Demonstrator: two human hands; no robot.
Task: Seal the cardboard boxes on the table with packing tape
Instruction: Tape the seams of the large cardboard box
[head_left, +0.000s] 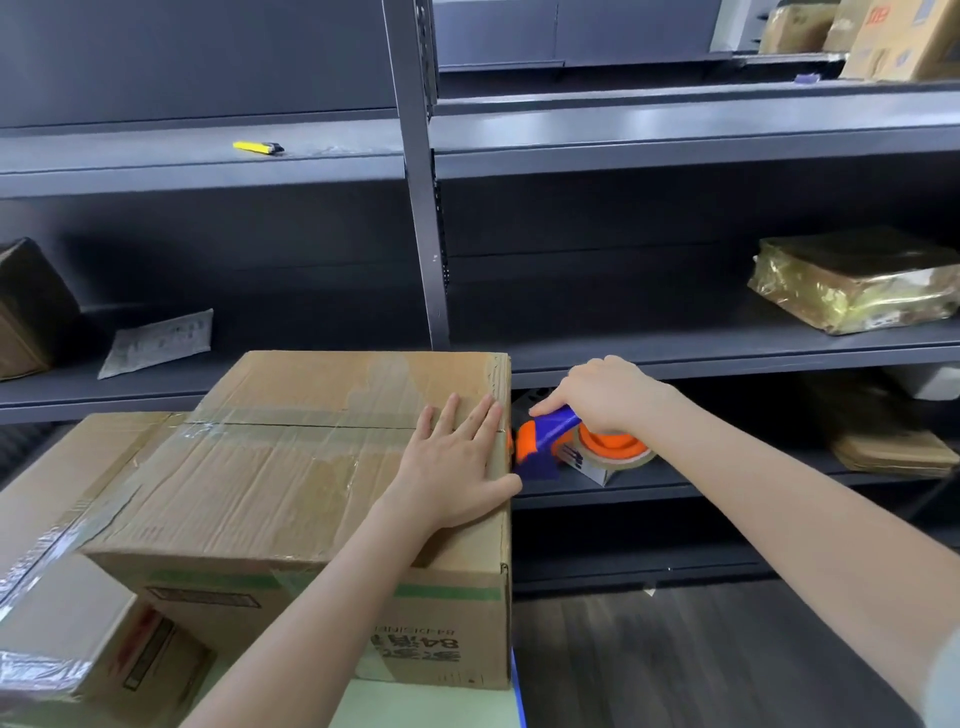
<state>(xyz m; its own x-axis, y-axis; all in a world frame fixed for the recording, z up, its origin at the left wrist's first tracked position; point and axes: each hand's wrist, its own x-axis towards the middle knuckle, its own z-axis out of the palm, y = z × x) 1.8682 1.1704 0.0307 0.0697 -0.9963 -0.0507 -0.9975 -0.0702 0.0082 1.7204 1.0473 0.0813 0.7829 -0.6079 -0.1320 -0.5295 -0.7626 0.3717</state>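
At the far left a smaller box (78, 623), already taped, sits against the large cardboard box (260, 478), which stands on the pale table (426, 706). A strip of clear tape (291, 422) runs along the large box's centre seam toward its right edge.

The left hand (457, 467) lies flat on the box top at that edge, fingers straight and slightly spread, thumb at the corner, pressing the flaps down. Just past the edge, the tape dispenser (550, 434) meets the box's right side. The right hand (608, 395) grips its handle with curled fingers, the index finger stretched along the blue top.

The seam run looks to be at its end. The next move likely calls for drawing the tape down the side wall, tearing it on the blade and smoothing the tail.

The grey shelf unit (675, 156) stands close beside that side, so room for the dispenser seems tight. A yellow knife (257, 147), a grey mailer (158, 340) and a wrapped parcel (852, 280) lie on the shelves, well apart from the work.
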